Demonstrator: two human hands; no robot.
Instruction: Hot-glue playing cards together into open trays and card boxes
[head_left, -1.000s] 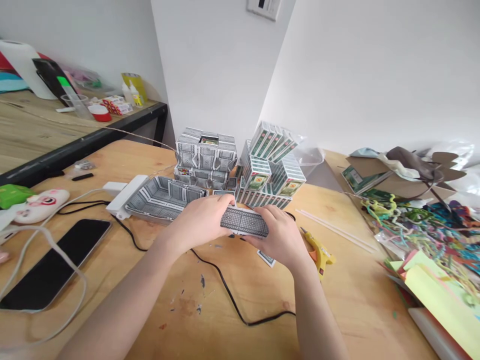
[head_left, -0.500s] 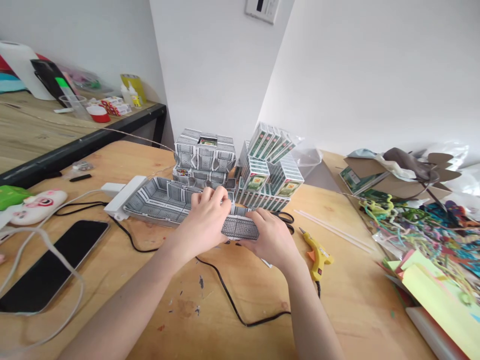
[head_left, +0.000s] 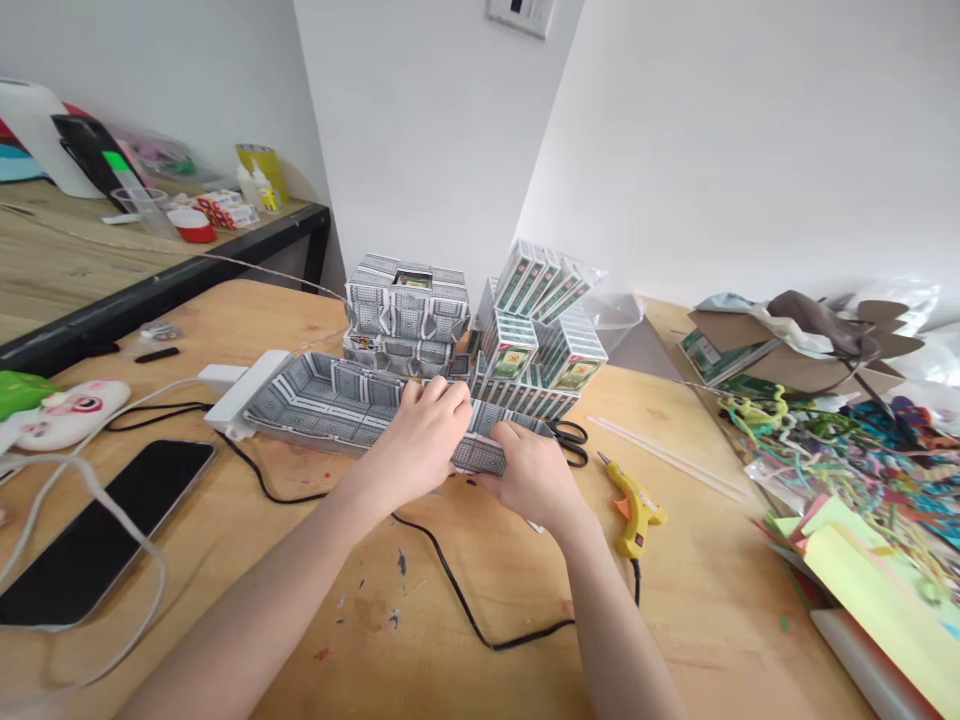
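A long, shallow boat-like tray made of folded grey-patterned playing cards (head_left: 330,405) lies across the table before me. My left hand (head_left: 425,435) is closed over its near wall right of the middle, with fingers bent down inside. On the right end of that same wall, my right hand (head_left: 534,475) is closed, its fingers curled over the rim and its thumb outside. The fingertips of both hands are partly hidden. Behind the tray stands a stacked block built of the same cards (head_left: 409,310). Black-handled scissors (head_left: 574,440) lie just past the tray's right end.
Several green-and-white card boxes (head_left: 540,350) are stacked at the back. A yellow glue gun (head_left: 636,510) and clear glue sticks (head_left: 667,460) lie right. A white power strip (head_left: 247,395) touches the tray's left end. Left are a phone (head_left: 112,530) and cables; coloured pipe cleaners (head_left: 840,450) lie far right.
My left hand has slid a little right along the near wall. The right hand's fingers reach further over the rim, and more of the tray's right-hand inside shows.
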